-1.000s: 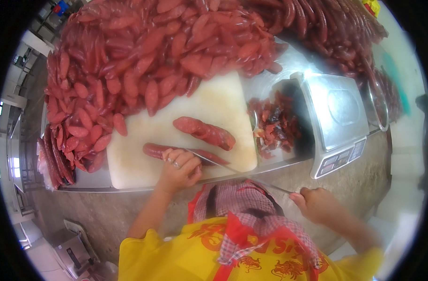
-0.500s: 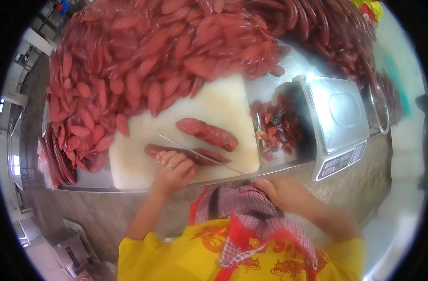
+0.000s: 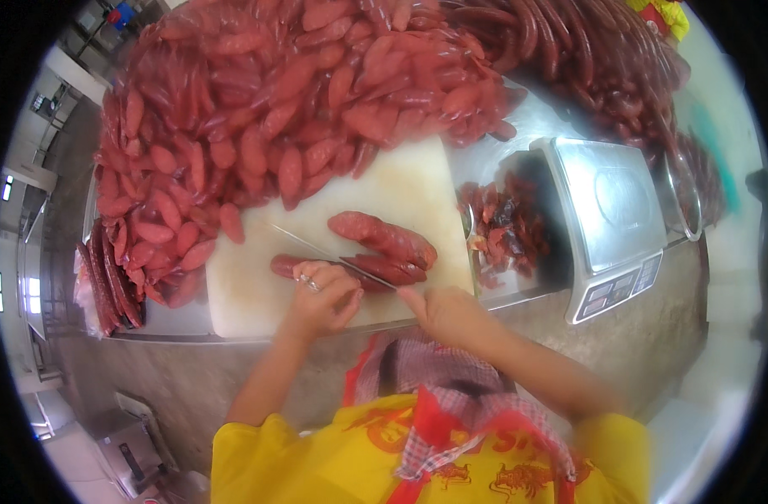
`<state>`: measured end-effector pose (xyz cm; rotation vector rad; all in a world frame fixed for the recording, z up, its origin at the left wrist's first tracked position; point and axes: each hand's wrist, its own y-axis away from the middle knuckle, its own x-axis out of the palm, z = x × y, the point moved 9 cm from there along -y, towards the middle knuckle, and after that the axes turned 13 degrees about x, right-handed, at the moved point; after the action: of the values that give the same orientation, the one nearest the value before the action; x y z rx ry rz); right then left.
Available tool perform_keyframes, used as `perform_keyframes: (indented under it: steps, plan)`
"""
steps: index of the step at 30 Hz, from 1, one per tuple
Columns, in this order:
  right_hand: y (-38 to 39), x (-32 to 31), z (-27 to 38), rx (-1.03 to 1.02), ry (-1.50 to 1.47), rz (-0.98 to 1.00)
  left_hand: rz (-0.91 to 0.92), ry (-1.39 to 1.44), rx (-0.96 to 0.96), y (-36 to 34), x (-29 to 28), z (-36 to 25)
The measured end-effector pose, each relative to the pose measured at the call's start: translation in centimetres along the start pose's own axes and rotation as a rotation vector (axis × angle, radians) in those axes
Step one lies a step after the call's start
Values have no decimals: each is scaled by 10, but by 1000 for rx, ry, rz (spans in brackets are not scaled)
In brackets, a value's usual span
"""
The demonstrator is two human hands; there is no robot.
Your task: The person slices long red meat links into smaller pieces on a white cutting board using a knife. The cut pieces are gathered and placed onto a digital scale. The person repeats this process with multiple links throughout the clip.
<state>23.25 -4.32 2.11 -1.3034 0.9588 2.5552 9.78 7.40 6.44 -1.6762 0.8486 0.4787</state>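
A dark red sausage (image 3: 285,265) lies on the white cutting board (image 3: 241,296), near its front edge. My left hand (image 3: 323,298), with a ring on it, presses its curled fingers onto this sausage. In my right hand (image 3: 445,314) is a knife (image 3: 307,242), its thin blade slanting to the far left across the sausage just beyond my left fingers. The grip is mostly hidden by my right hand. Cut sausage pieces (image 3: 391,269) rest right of the blade. They lie against another, thicker row of sausage (image 3: 384,237) on the board.
Sliced sausage (image 3: 291,92) is heaped over the far and left side of the metal table (image 3: 531,113). Long whole sausages (image 3: 560,50) pile up at the far right. Right of the board lie dark scraps (image 3: 512,227), then a digital scale (image 3: 611,206). Someone in yellow (image 3: 671,15) stands beyond.
My right hand has pushed the knife forward and left, from the table's edge to the board. The cut piece now sits closer to the thicker sausage row. My left hand stays on the sausage.
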Motion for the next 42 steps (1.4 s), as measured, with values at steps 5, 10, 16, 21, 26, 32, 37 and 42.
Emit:
perform_keyframes:
  steps: [5,10,16,21,26,32,37,42]
  plan:
    - [41,-29,-23,147,-200,34,-52,-99,-6,11,-14,7]
    - [113,-43,-65,326,83,106,-41,-31,-65,19,-9,15]
    - [59,-19,-38,133,8,30,-44,58,-123,15,-9,20]
    - [-14,11,22,-36,14,11,-57,63,-83,10,-15,18]
    - [42,-23,15,-245,-31,-156,-93,-72,-73,16,-25,20]
    - [114,-14,-72,438,179,156,-88,-25,-120,22,-23,28]
    - [55,-16,6,-160,-15,-157,-65,-6,-157,23,-20,30]
    - [0,2,44,-178,60,-202,-59,1,-97,20,-27,28]
